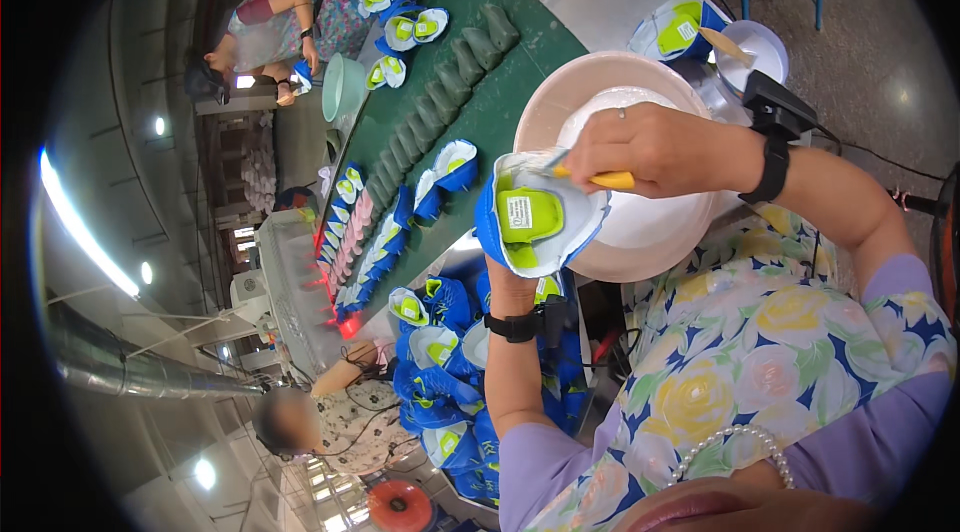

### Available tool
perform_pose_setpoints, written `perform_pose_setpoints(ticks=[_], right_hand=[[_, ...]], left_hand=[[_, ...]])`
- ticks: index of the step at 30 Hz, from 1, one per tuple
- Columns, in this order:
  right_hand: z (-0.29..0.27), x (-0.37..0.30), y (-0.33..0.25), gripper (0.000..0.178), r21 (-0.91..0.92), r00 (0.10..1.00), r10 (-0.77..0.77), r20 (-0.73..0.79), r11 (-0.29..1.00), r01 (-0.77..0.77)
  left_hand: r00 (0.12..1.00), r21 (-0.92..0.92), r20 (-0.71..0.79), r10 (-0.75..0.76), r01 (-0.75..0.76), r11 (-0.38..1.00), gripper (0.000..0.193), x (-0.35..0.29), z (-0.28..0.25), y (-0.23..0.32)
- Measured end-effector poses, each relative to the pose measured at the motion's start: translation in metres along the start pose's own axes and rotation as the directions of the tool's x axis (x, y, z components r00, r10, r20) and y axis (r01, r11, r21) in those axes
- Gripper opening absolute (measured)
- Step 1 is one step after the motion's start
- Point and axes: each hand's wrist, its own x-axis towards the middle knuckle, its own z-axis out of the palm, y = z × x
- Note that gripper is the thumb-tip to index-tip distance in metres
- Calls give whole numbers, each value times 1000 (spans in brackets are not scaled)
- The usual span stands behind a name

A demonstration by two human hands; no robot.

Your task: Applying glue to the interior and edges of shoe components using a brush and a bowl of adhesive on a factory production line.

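Note:
My left hand [507, 279], mostly hidden beneath it, holds up a blue shoe upper [545, 210] with its white inside and lime-green lining facing me. Closed around the yellow handle of a brush [608, 179] is my right hand [640, 147]. The bristles are at the upper's edge, by the white lining; whether they touch it I cannot tell. Both hands are over or beside a large pale pink basin [562, 82], which has white material inside.
A green conveyor belt [545, 30] carries a row of dark shoe lasts [435, 102] and several blue uppers. Many blue uppers [450, 302] are heaped beside my left forearm. A smaller white tub [770, 42] with a brush stands beyond the basin. Other people sit along the belt.

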Motion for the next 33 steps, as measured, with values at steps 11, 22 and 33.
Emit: perform_pose_setpoints(ticks=[11, 22, 33], right_hand=[[4, 22, 15, 21, 86, 915, 348, -205, 937, -338], [-1, -2, 3, 20, 429, 551, 829, -91, 532, -730], [-2, -23, 12, 14, 316, 455, 889, 51, 418, -852]], left_hand=[[995, 152, 91, 39, -52, 987, 50, 19, 15, 16], [969, 225, -163, 183, -145, 964, 21, 146, -134, 23], [980, 557, -157, 123, -15, 830, 41, 107, -135, 60]])
